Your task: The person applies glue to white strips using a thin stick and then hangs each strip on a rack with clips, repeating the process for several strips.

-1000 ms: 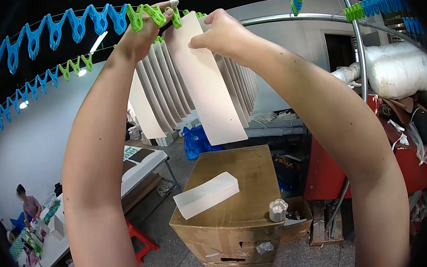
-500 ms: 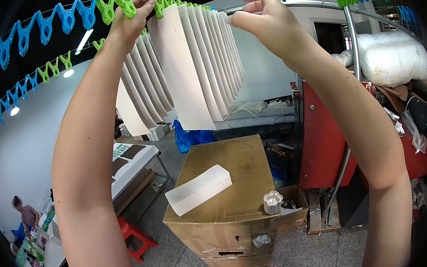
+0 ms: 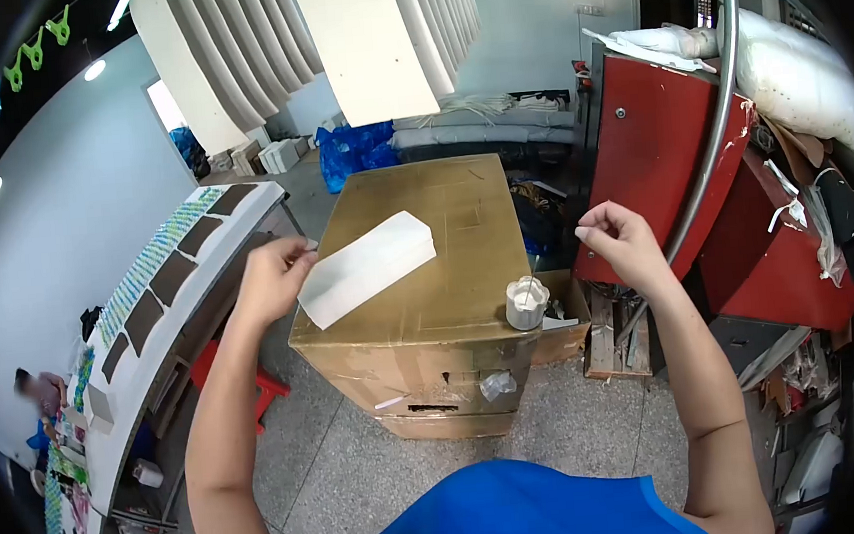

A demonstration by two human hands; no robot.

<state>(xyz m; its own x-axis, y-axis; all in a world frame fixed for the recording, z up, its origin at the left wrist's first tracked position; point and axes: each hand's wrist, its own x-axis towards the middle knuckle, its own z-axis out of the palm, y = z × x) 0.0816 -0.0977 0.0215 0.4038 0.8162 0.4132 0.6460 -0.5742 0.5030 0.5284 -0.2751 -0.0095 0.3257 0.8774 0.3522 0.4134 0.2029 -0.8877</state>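
On the cardboard box lies a stack of white sheets (image 3: 367,267), set at a slant. My left hand (image 3: 276,279) is just beside the stack's left edge, thumb and forefinger slightly apart, with nothing visible between them. Over to the right, my right hand (image 3: 628,241) is in the air in front of the red cabinet, its fingers curled in toward the thumb and nothing visible in them. White sheets (image 3: 370,46) hang in rows overhead; their upper ends are out of view.
The cardboard box (image 3: 431,191) stands ahead, a white cup-like container (image 3: 527,302) at its front right corner. A red cabinet (image 3: 653,139) and metal pole (image 3: 726,113) are at right. A long table (image 3: 180,256) with dark panels runs left, a person (image 3: 44,393) beside it.
Both hands have come down from the line of clips to about the height of the box. The view has tilted down, so most clips are out of sight and my blue top shows.
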